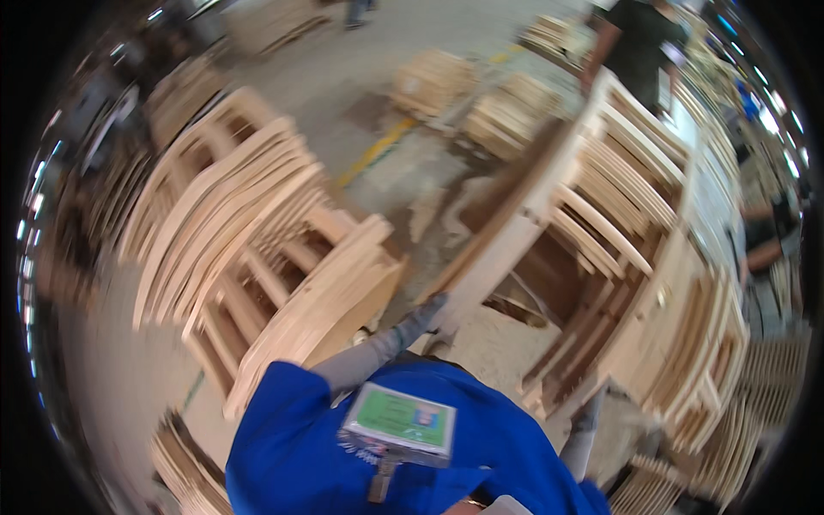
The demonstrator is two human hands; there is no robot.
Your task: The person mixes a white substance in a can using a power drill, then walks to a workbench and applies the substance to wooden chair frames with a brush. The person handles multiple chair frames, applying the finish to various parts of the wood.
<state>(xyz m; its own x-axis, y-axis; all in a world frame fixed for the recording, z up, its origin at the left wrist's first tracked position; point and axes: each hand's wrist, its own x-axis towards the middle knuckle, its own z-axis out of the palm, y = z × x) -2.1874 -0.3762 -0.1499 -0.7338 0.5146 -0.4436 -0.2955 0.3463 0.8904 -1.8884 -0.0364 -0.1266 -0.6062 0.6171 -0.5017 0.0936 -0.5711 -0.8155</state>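
Note:
My left hand [426,314], in a grey glove or sleeve, is closed on the near corner of a long pale wooden board [498,257]. This board forms the left side of a large wooden structure ahead of me. My right hand [587,410], also grey-covered and blurred, is lower right, beside the near ends of wooden rails [566,365]; its fingers cannot be made out. Inside the structure lie several curved wooden slats [601,227]. Just left of my left arm stands a stack of curved, slatted wooden frames [257,240].
More curved slatted frames [699,360] stand close on the right. Stacked wood bundles [433,81] sit on the floor ahead, near a yellow line [378,153]. A person in dark clothing [639,43] stands at the far right; another person's arm [764,253] shows at right.

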